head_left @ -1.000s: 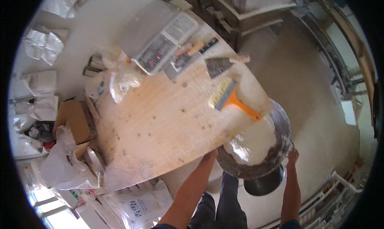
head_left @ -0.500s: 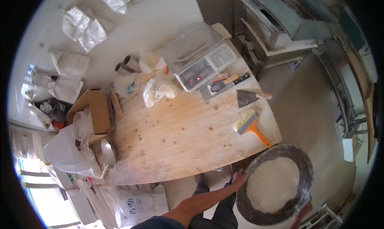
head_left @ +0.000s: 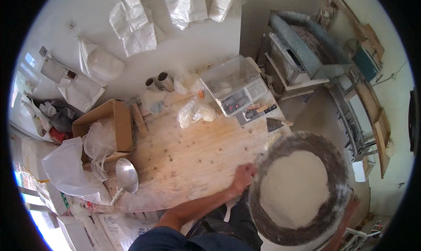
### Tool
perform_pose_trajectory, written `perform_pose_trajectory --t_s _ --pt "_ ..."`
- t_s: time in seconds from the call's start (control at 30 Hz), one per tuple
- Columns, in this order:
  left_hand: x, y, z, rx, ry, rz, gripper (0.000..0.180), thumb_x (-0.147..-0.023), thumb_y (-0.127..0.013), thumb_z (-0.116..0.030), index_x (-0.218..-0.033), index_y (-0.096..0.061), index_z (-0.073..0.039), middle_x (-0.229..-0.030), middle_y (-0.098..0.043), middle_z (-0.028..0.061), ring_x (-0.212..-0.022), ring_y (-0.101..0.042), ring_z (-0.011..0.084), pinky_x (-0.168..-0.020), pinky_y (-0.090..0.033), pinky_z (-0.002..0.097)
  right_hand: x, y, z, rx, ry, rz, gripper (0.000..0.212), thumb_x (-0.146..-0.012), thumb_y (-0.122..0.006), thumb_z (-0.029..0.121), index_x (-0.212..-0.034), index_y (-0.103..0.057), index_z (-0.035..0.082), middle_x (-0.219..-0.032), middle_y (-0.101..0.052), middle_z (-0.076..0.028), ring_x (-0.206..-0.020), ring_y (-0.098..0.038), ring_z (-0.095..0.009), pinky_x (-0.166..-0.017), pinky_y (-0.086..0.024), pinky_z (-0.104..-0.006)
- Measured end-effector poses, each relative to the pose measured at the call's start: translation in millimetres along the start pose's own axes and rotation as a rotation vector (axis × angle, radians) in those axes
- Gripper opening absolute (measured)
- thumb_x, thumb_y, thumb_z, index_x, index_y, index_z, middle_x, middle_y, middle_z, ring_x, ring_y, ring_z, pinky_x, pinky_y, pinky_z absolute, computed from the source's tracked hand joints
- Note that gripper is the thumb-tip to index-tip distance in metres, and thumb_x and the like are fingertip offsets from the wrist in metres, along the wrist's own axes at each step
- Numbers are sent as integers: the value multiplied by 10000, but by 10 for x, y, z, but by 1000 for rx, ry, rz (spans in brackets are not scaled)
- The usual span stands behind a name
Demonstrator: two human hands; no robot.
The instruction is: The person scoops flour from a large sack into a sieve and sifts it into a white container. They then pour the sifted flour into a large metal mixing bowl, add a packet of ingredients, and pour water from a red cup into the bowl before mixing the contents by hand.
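Observation:
A large dark round basin hangs at the table's right front corner, covering part of its edge. Inside it lies a broad mound of whitish powder that looks like flour. My left hand is closed at the basin's left rim. On the opposite side my right hand, slightly blurred, grips the right rim; its fingers are partly hidden. Just beyond the basin a trowel-like scraper with a wooden handle rests on the wooden table.
Farther back are a digital scale under a clear cover, knives, plastic bags and metal cylinders. A cardboard box and metal scoop occupy the left end. A grey machine stands at the back right.
The basin has risen with both hands, from beside the table to its corner, and now hides the orange-handled brush-like tool. The view has shifted as well.

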State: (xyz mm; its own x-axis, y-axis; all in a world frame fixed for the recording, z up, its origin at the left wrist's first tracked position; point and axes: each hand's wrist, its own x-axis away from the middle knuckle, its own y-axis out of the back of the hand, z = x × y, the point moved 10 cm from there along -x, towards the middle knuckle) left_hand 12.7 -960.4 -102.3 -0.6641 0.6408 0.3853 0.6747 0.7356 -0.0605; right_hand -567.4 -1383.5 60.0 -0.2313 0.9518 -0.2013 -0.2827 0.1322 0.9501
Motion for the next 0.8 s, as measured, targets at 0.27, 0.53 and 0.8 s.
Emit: perform_pose_trajectory --t_s 0.27,0.53,0.8 --pt "-1229 2909 -1748 -4 -328 -592 291 -943 -635 -213 -823 -753 25 -632 -571 -12 -619 -482 83 -551 -400 345 -1318 -1842 3955 -344 281 -1 341 -966 -628 218 -796 -433 -4 -720 -448 -119 -671 -416 -229 -647 -392 -430" --pt "-2080 4262 -2649 50 -309 -821 278 -992 -652 -224 -782 -688 -46 -680 -544 -27 -591 -466 104 -521 -374 322 -2682 -2558 7349 -364 532 36 255 -1014 -580 169 -1080 -710 -40 -1145 -680 -287 -986 -668 -476 -869 -519 -573" --pt "-2351 4459 -2458 63 -317 -929 312 -982 -626 -182 -706 -649 -39 -641 -550 -23 -551 -473 86 -489 -366 304 -2923 -2720 7915 -516 619 90 294 -1021 -561 183 -993 -698 -75 -890 -683 -277 -823 -653 -442 -793 -488 -534"
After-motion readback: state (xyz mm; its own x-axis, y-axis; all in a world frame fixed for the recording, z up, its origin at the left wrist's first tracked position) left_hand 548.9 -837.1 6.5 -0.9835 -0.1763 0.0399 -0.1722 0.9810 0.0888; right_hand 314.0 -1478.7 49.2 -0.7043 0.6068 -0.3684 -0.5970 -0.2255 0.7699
